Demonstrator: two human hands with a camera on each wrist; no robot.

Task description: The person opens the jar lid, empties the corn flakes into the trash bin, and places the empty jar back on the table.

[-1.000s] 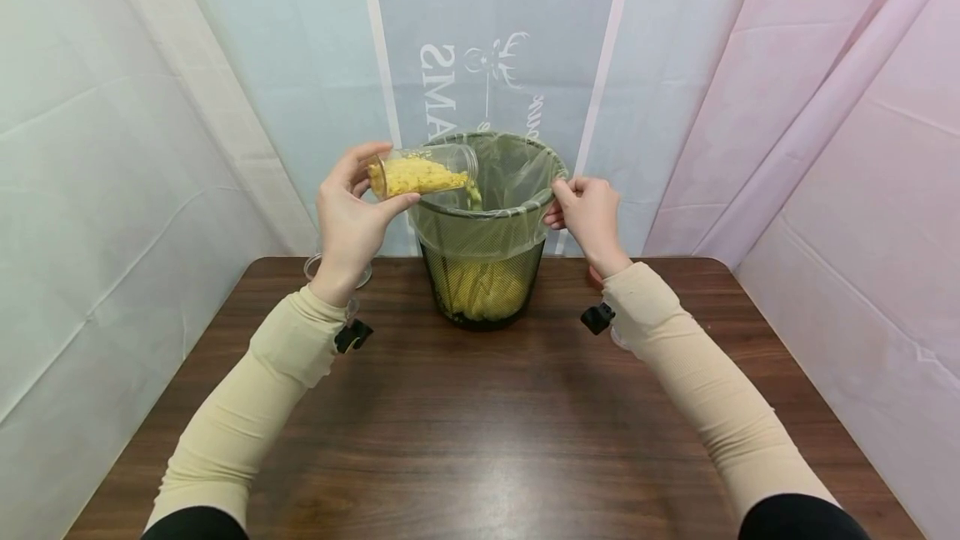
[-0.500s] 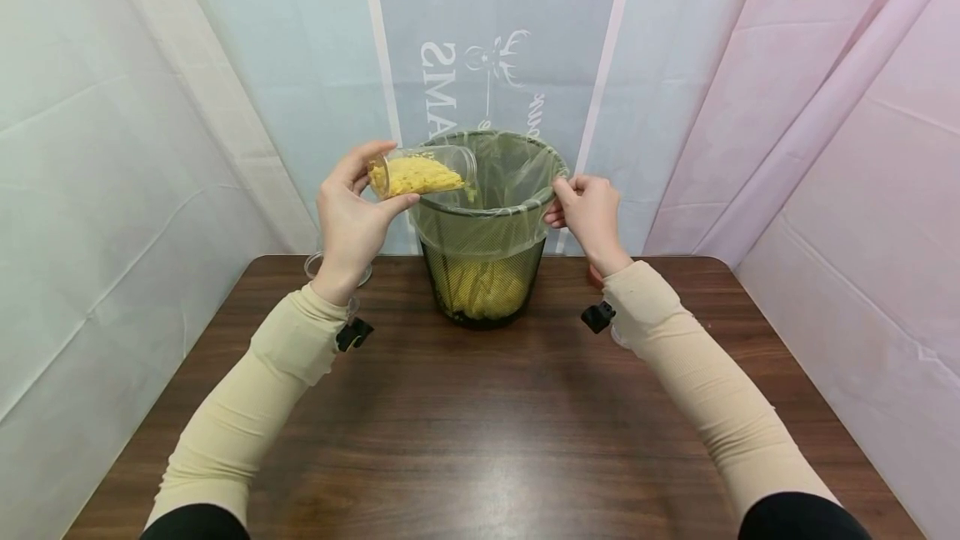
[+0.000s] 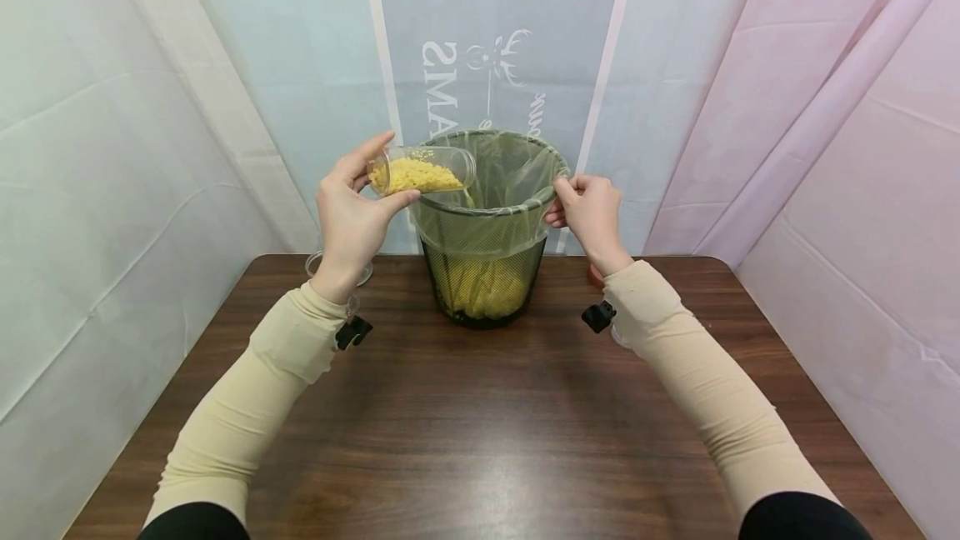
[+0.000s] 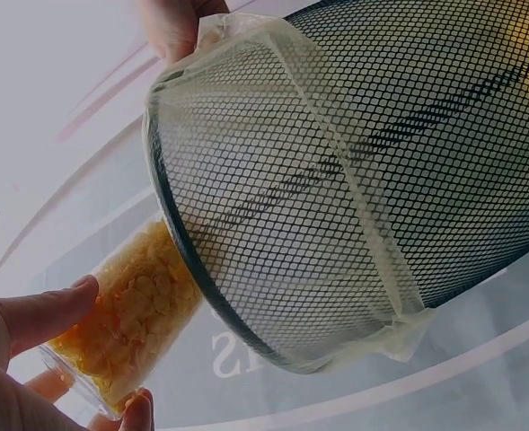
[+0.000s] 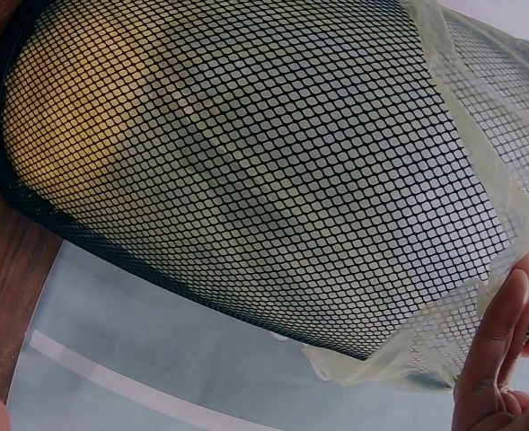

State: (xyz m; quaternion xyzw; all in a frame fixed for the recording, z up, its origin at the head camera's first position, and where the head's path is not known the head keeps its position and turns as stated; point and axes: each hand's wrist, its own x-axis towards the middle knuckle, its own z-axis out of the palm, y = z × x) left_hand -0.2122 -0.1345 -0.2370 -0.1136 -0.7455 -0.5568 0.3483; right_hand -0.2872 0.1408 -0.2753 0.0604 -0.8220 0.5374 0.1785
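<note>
Over the left rim of the black mesh wastebasket (image 3: 483, 282), my left hand (image 3: 348, 219) grips a clear jar (image 3: 450, 158) lying almost on its side. Yellow flakes (image 3: 416, 177) fill the jar's lower half, and a thin trickle of them drops from its mouth. A pale translucent bin bag (image 3: 517, 169) lines the basket and folds over the rim. At the right side of the rim, my right hand (image 3: 590, 215) pinches the bag's edge. The left wrist view has the jar's mouth hidden behind the mesh. Yellow contents (image 5: 84, 99) show through the basket's lower part.
Brown wooden table (image 3: 480, 423) under the basket. Partly behind my left wrist is a clear round rim (image 3: 365, 275). A red object (image 3: 596, 276) peeks out by my right wrist, with a clear-edged one (image 3: 618, 337) nearer. Fabric curtains (image 3: 675, 65) enclose three sides.
The level of yellow flakes in the jar has sunk, and the stream from its mouth has thinned. My left index finger has lifted slightly; the right hand stays put.
</note>
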